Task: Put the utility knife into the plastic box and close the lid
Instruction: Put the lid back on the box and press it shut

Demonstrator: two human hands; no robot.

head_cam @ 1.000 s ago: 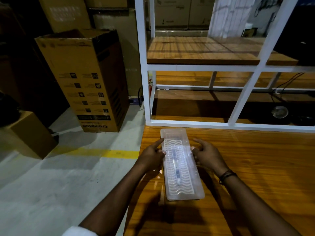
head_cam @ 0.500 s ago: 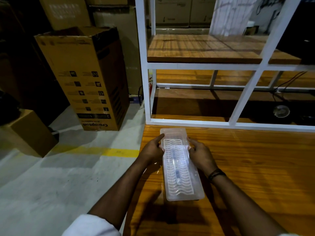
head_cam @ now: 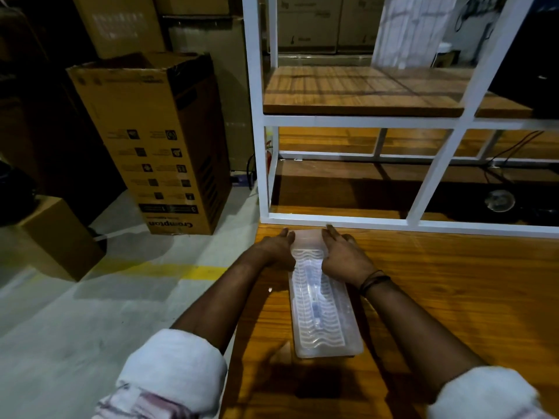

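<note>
Clear plastic box [head_cam: 325, 309] lies on the wooden table [head_cam: 453, 297] with its lid down and the utility knife [head_cam: 314, 300] showing faintly inside. The left hand [head_cam: 276, 247] and right hand [head_cam: 344, 258] press flat, fingers together, on its far end. A white frame [head_cam: 332, 220] stands behind; a cardboard box [head_cam: 151, 140] is on the floor.

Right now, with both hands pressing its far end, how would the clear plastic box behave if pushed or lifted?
The plastic box looks thin and translucent, so probably light and a little flexible. Long, low and flat on the wooden table, it would likely slide, not tip. The utility knife inside may shift.
</note>
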